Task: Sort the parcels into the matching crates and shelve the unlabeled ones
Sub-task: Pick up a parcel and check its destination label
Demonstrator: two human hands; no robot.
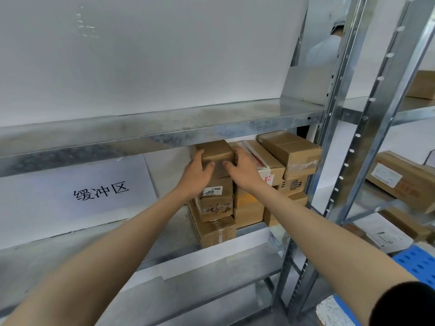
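My left hand (197,170) and right hand (240,168) grip the small brown cardboard parcel (216,152), fingers curled round its sides. It sits atop stacked cardboard boxes (217,208) on the grey metal shelf (164,234).

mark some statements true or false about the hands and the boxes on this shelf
1. The left hand and the right hand both grip the small brown box. True.
2. That box sits in the blue crate. False: it tops a stack on the metal shelf; the crate lies lower right, apart.
3. A white sign with printed characters stands left of the stack. True.
4. The box beneath has no label. False: it bears a white label with numerals.
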